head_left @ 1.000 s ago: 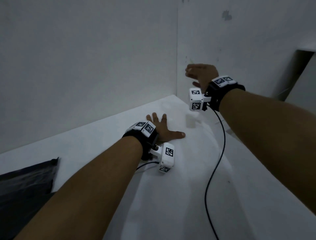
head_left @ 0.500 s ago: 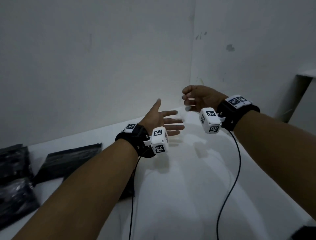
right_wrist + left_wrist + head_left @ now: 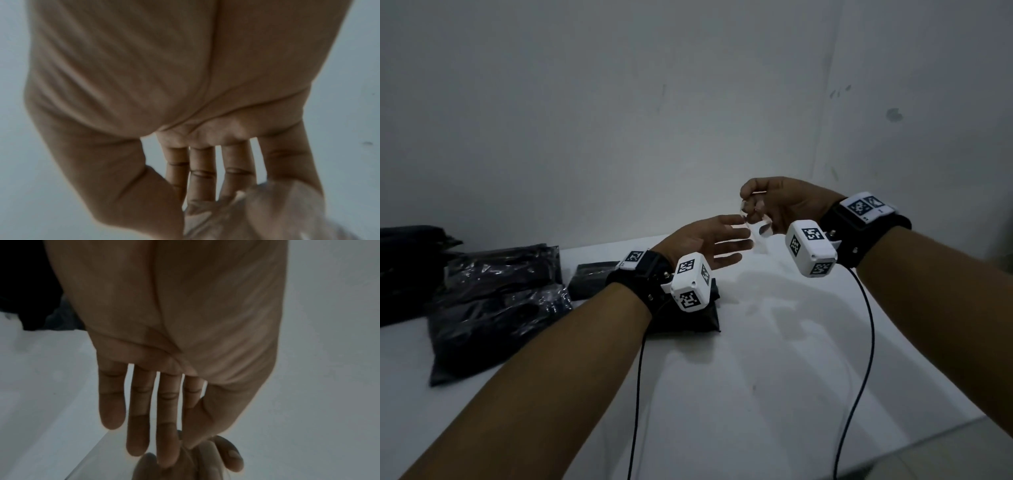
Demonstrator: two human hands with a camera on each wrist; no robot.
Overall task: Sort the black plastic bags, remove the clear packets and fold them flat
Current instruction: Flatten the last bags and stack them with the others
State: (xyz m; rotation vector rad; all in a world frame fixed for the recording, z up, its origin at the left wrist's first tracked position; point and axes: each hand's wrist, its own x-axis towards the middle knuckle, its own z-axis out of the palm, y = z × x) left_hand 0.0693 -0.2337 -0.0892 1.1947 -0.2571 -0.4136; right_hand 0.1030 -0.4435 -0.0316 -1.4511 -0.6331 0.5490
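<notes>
My right hand [image 3: 751, 209] hangs above the white table [image 3: 756, 359] with its fingers curled, pinching a small crumpled clear packet [image 3: 760, 229]. The same clear packet [image 3: 267, 211] shows below the fingertips in the right wrist view. My left hand [image 3: 736, 240] is held out flat, fingers straight, with the tips reaching the packet's edge. In the left wrist view the left hand [image 3: 152, 443] meets the right hand's fingers [image 3: 230, 454], with the clear packet [image 3: 98, 456] beside them. Black plastic bags [image 3: 496, 308] lie at the left; one folded black bag [image 3: 688, 318] sits under my left wrist.
A further black bag [image 3: 410, 253] lies at the far left against the wall, and a small folded one [image 3: 590, 281] sits behind my left wrist. Two black cables [image 3: 859, 377] trail across the table from the wrist cameras. The table's right edge [image 3: 928, 431] drops to the floor.
My left hand has lifted off the table and reached out flat to the right hand. The right hand came down and nearer with the packet. The view swung left, showing the black bags.
</notes>
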